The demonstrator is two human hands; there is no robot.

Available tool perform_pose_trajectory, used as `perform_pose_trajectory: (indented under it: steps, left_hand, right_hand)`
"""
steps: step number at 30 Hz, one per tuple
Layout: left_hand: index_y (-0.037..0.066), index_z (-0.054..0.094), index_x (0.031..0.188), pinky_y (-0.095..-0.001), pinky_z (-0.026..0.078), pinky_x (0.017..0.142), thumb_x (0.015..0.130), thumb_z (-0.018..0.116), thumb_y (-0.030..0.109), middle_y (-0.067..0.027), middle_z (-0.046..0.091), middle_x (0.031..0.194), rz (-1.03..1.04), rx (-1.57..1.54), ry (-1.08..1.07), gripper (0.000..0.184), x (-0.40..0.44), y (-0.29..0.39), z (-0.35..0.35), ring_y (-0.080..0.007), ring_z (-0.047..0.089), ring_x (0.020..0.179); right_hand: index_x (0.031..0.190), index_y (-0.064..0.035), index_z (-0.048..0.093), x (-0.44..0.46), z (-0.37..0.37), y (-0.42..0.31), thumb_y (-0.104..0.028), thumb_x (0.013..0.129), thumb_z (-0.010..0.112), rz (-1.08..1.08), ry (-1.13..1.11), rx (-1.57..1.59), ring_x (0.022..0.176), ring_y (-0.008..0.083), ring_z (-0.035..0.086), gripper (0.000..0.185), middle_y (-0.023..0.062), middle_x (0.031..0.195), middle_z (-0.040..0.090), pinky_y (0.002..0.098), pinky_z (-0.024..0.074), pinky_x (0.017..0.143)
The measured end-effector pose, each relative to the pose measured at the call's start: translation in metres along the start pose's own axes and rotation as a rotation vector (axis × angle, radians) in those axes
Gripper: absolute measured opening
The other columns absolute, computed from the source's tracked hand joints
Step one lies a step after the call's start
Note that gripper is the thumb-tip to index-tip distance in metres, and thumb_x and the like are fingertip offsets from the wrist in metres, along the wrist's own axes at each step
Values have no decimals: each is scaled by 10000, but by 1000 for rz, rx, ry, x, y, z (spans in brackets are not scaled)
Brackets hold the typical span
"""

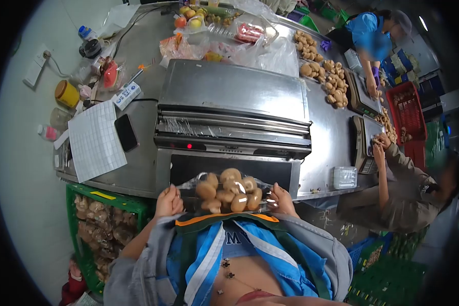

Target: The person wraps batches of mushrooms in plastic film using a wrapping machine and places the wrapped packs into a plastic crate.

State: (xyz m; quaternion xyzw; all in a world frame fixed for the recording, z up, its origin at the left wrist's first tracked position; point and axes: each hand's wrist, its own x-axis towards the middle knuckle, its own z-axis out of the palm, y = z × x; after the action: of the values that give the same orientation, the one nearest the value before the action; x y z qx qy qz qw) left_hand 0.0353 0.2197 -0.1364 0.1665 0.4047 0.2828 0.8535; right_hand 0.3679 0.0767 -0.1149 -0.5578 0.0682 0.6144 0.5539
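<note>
Brown mushrooms [232, 187] lie in a bunch close to my body, over the front edge of the wrapping machine. Clear plastic wrap [189, 193] stretches across them and out to both sides. My left hand [169, 201] pinches the wrap's left end, fingers closed. At the other end, my right hand [282, 200] is closed on the wrap too. Whether a tray lies under the mushrooms is hard to make out. Just beyond stands the film wrapping machine [232, 133], with a red light lit on its front and a black plate [229, 167] before it.
Left of the machine lie a phone [126, 132] and a paper sheet [97, 142]. A green crate [107, 229] of wrapped mushrooms stands below. To the right are a clear tray [345, 178], loose mushrooms [336, 84], scales [366, 144] and two people handling items.
</note>
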Motion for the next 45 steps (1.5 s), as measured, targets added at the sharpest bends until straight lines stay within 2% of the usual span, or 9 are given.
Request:
perform_pose_trajectory:
  steps: [5,7,19,22,24,28,30,35,45]
  left_hand:
    - [79,539,729,-258,316,364,956,391,370,-6,460,504,-155,644,-56,397,10,-69,-91,-87,413,397]
    - [51,612,918,-263,430,516,914,464,226,-44,583,703,80,774,-48,229,60,-121,-93,-109,523,576]
    - [57,509,1042,-274,499,680,830,560,118,-74,520,1016,-92,27,-668,226,-43,-83,98,-155,552,836]
    - [59,476,1105,-252,485,737,832,568,128,-79,503,1031,-310,-199,-648,296,-34,-108,80,-154,535,859]
    - [57,457,1148,-234,456,820,854,551,154,-73,499,1031,-436,-408,-841,323,-19,-151,53,-151,521,889]
    - [42,453,1220,-312,476,841,893,529,152,-64,571,1085,404,440,-265,354,-68,-111,60,-150,553,996]
    - [61,345,1317,-342,440,913,854,604,233,-57,507,1208,173,-565,-364,557,-89,-99,22,-215,496,1134]
    - [49,233,1353,-320,365,964,806,655,130,-81,439,1244,1186,210,354,696,-128,-79,11,-171,450,1131]
    - [79,426,1222,-375,494,792,811,646,364,-93,533,1105,942,-441,907,547,-334,-42,-282,-213,539,1002]
  right_hand:
    - [834,-112,528,0,-38,68,-330,937,450,363,-92,-37,434,49,263,254,-66,526,318,206,176,395]
    - [1070,-40,562,14,7,76,-182,912,462,432,31,-3,737,112,569,234,19,855,593,251,472,644]
    - [1157,-9,517,0,29,32,-173,912,449,-183,-639,-1421,1051,201,540,303,111,1104,572,298,426,891]
    - [1258,-33,420,-30,17,-22,-319,785,634,-147,-778,-631,1079,246,536,592,130,1155,555,310,410,908]
    - [1299,-67,390,-71,68,-28,-376,670,736,-311,-998,-1490,1080,263,535,782,148,1160,556,326,408,920]
    - [1250,-18,448,-23,85,10,-287,750,688,-117,-862,-859,1020,187,540,617,116,1110,568,301,410,908]
    - [1242,4,446,-13,98,36,-235,817,614,-234,-882,-754,995,163,539,516,101,1096,565,287,414,895]
    - [1276,18,357,-42,160,139,-218,887,532,-611,-858,-750,1076,193,479,487,135,1176,500,319,374,935]
    - [1304,-53,376,-83,256,254,-70,867,562,-221,-1177,-901,927,153,543,475,68,1069,554,270,440,816]
